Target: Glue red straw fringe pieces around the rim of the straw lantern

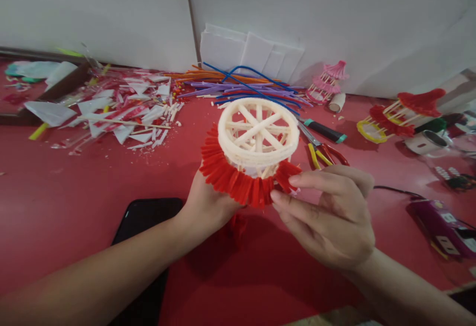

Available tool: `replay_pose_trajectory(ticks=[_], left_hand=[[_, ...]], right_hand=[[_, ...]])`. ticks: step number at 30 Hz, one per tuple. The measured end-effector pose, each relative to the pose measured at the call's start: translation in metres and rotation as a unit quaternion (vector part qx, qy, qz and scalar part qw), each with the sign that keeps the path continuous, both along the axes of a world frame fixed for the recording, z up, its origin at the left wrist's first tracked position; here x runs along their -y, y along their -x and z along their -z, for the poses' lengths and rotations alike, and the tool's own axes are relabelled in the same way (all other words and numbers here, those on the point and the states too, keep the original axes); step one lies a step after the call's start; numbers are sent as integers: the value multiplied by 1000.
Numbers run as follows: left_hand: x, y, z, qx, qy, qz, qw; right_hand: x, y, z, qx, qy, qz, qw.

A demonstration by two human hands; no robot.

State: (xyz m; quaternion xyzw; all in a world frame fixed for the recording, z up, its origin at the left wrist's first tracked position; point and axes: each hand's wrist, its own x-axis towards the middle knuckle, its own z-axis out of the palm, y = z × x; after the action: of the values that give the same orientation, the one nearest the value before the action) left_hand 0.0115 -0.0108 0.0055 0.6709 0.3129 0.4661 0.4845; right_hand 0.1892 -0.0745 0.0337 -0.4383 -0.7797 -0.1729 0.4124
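A small pipe-cleaner tower model (260, 155) is held up over the red table. Its top is a cream ring (256, 155) crossed by spokes like a wheel. Below the ring, a red fringe (241, 187) of short fuzzy strips fans outward. My left hand (210, 194) grips the model from beneath on the left, its fingers mostly hidden behind the fringe. At the right front, my right hand (327, 207) pinches the end of the fringe between thumb and fingertips. More red material hangs in shadow under the model.
Scraps (122, 112) litter the back left. Behind the model lie pipe cleaners (238, 85) and white sheets (245, 53). Pliers (323, 155) and a green-black cutter (325, 131) lie right, near pink (327, 80) and red-yellow (401, 115) models. A phone (148, 217) and purple box (441, 227) flank me.
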Motion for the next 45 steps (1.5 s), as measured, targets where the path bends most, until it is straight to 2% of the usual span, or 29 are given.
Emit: replay_pose_trajectory(ticks=[5,13,21,28,34,41,45], left_hand=[[0,-2,-6,-18,14,-9,1000],[0,-1,3,0,28,6,1000],[-1,-8,-11,15,33,-2,999],[1,-1,-2,5,12,-15,1000],[2,-2,-5,-1,31,-1,1000],[1,-2,-4,17,36,16,999],[1,-3,-4,12,53,-19,998]], right_hand=[[-1,0,2,10,-37,14,999],[-3,9,4,-50,-28,46,997],[-4,12,4,-95,-7,70,993],[-2,-7,4,48,-6,-17,999],[2,-10,11,37,1,-36,999],[2,-8,8,29,28,-40,998],[2,-10,4,13,-29,-67,997]])
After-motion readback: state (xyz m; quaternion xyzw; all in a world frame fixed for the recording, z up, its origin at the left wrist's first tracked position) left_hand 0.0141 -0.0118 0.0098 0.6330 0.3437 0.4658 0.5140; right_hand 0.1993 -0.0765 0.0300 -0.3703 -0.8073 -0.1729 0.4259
